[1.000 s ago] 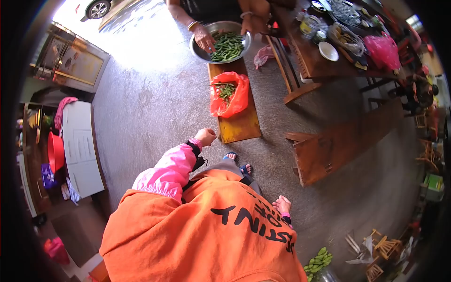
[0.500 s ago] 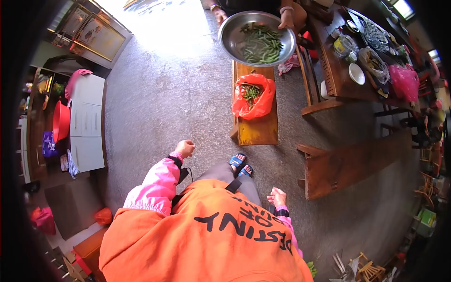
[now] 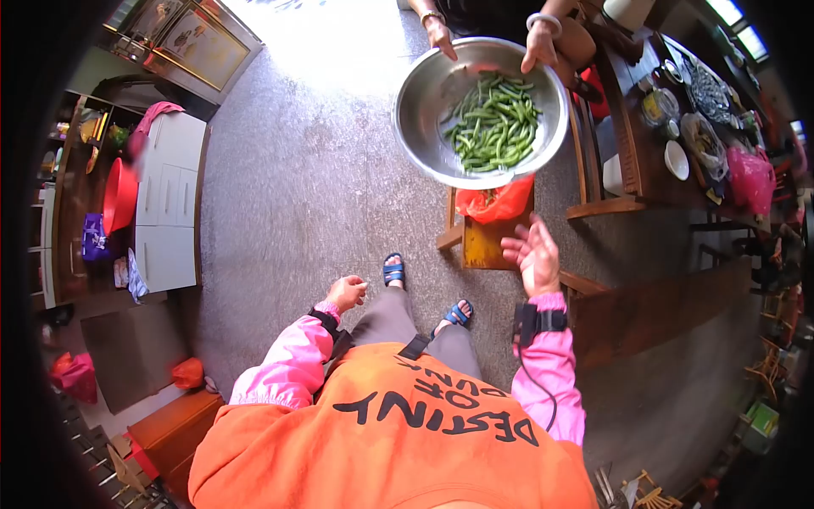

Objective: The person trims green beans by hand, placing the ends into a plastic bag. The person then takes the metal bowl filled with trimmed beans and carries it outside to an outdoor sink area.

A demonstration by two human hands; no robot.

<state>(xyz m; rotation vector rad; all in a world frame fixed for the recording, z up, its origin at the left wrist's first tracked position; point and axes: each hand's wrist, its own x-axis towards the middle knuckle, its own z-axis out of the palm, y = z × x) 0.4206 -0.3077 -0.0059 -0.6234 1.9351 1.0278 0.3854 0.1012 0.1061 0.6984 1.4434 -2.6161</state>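
A steel basin [image 3: 420, 127] with green pods [image 3: 496, 125] in it is held by its far rim in the two hands of another person [image 3: 500, 13]. Below its near edge, a red plastic bag [image 3: 500, 202] lies on a wooden bench [image 3: 493, 246]. My right hand [image 3: 536, 256] is raised beside the bench, palm up with fingers apart, empty and not touching the basin. My left hand [image 3: 346, 293] is low at the left, its fingers closed together on a small pale thing that I cannot make out.
At the right is a wooden table [image 3: 649, 170] bearing a white bowl [image 3: 676, 159], jars and a pink bag [image 3: 750, 180]. A second bench [image 3: 653, 310] lies behind my right forearm. White cabinets [image 3: 170, 204] and a red basin [image 3: 119, 197] are at the left.
The other person has lifted the basin off the bench and brought it nearer to me, over the red bag. My right hand has risen and reached forward, opening. My left hand remains low.
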